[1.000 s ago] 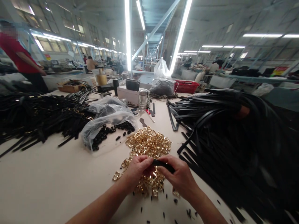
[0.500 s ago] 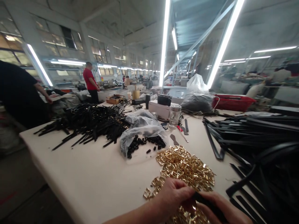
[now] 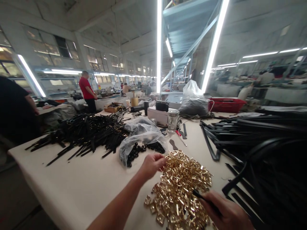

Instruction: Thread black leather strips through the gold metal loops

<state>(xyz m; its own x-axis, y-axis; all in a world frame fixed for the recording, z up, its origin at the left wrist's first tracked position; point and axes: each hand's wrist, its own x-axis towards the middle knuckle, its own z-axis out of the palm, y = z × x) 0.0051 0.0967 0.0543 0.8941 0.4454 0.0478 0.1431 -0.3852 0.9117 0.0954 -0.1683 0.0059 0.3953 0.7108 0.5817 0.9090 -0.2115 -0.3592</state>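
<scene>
Now the bench (image 3: 72,182) shows well past its left end, where one second ago that end lay outside the view; against half a second ago, everything on it sits slightly further left. On its right side the big bundle of black straps (image 3: 275,143) lies in a loose, overlapping mass, much as before. Across from it, the tangled pile of black strips (image 3: 88,131) spreads over the far left part, strip ends pointing towards the near side. Between the two, the clear plastic bag (image 3: 137,126) lies open, and just in front of it and to the right is the heap of gold buckles (image 3: 184,179), less covered than before, since the hands have parted.

Both earlier views had the two hands together on one strap above the buckles. At this moment the left hand (image 3: 152,164) has let go and moved to the heap's left edge, near the bag; its fingers are bent and drawn together, and I cannot tell whether they grip a buckle. The right hand (image 3: 223,207) stays low at the heap's right side, fingers closed around the black strap (image 3: 198,193), whose tip sticks out over the buckles. Smallest are the black loops (image 3: 134,153), gathered in the bag's mouth.
</scene>
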